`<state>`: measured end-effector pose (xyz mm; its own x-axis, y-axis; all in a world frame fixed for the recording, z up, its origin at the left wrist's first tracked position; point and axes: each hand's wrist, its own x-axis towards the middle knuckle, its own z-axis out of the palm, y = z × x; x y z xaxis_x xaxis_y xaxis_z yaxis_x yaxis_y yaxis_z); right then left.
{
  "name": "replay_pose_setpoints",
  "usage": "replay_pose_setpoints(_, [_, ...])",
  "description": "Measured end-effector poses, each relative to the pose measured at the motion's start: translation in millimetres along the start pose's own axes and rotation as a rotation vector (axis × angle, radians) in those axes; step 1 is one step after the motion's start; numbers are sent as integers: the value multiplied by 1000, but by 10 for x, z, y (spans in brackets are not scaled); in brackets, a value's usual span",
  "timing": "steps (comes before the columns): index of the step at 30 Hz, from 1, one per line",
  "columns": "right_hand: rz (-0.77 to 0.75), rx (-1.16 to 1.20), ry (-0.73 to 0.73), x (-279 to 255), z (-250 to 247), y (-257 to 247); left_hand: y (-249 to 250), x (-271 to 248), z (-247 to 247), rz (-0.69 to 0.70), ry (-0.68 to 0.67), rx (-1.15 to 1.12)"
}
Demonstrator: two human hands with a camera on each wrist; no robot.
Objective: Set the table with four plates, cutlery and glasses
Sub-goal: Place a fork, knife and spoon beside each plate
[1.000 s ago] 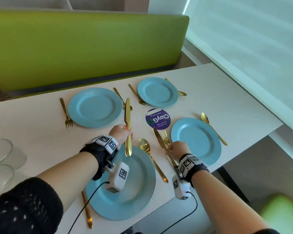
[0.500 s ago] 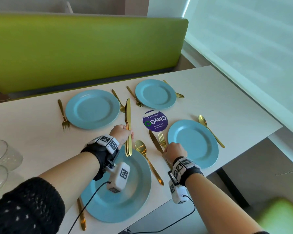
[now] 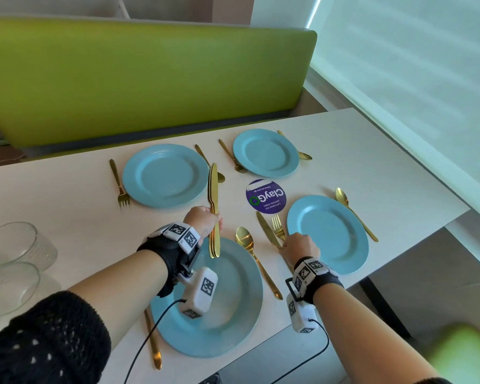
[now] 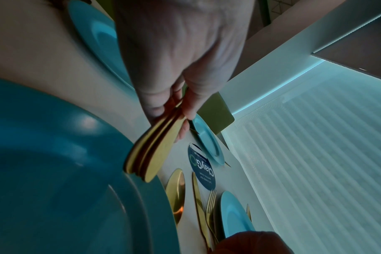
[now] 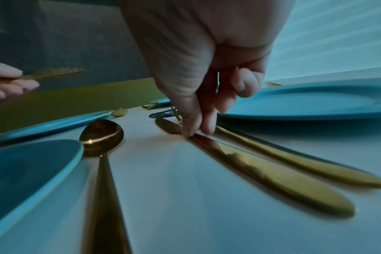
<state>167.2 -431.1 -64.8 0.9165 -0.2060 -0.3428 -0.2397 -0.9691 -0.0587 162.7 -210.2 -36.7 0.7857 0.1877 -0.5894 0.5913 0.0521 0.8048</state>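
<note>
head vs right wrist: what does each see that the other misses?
Head only: the glasses at the table's left, and the fork beside the far left plate.
Right wrist only: the right hand's fingertips touching the knife on the table.
Both: the left hand, its grip on a bundle of knives, and the near spoon.

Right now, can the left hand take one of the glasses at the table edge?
Probably not: the left hand already grips a bundle of knives. The glasses stand unobstructed beside that forearm, so the path is free.
</note>
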Motion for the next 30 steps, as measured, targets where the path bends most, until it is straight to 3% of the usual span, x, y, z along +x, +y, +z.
replay_pose_setpoints(4, [10,55,55,-91,-150,-138,-15,-7,-179,-4,-6,23])
replay_pose_setpoints(6, [-61,108,94,-166,-248,-278,10,-45,-264,-10,-23,37])
replay_pose_setpoints(11, [-419,301,181,-412,-344,-908,128,-124,-479,-29,-91,74])
replay_pose_setpoints(13, [-604,273,286,-533,-323,-1177,166,-141,-579,-2,-127,122])
replay_pose_setpoints(15, [-750,221,285,-622,-289,-1356,213,-168,-694,26,-180,171])
replay_pose_setpoints(19, [-916,80,361,-776,-290,-1560,295,-213,-895,18,-315,280])
replay_pose_setpoints(25, [-987,95,366,-628,-277,-1649,329,-133,-1042,-34,-383,228])
replay_pose_setpoints(28, [-964,101,375,-441,-325,-1665,409,-65,-1038,-40,-303,195])
replay_pose_setpoints(30, [-842,6,223,-311,-457,-1695,484,14,-1068,-69,-211,120])
